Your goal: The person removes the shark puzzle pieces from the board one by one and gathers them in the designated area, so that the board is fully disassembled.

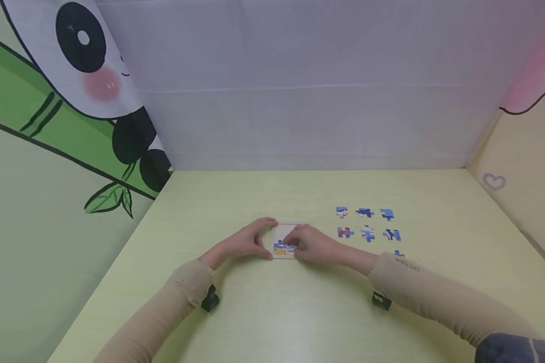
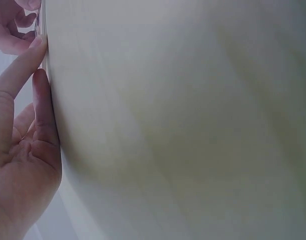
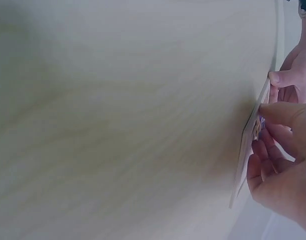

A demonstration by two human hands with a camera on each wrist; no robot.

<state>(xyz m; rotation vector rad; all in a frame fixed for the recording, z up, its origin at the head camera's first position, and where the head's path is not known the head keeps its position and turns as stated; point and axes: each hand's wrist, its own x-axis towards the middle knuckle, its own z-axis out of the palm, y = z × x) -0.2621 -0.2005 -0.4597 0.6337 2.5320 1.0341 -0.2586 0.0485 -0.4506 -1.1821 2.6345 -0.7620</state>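
A small flat puzzle tray (image 1: 283, 231) lies on the table, with joined jigsaw pieces (image 1: 279, 248) in blue and yellow along its lower part. My left hand (image 1: 245, 242) rests at the tray's left side, thumb by the near corner and a forefinger by the far one. Over the tray's right half, my right hand (image 1: 318, 245) pinches a puzzle piece (image 3: 258, 126) between thumb and fingers, low against the tray. Most of that piece is hidden by the fingers. In the left wrist view, the left hand's (image 2: 28, 150) fingers reach fairly straight along the tray's edge.
Several loose puzzle pieces (image 1: 368, 233) lie in spaced rows to the right of the tray. One of them (image 1: 398, 253) is partly covered by the right sleeve (image 1: 436, 287). A pale wall panel (image 1: 318, 131) stands along the table's (image 1: 236, 196) far edge.
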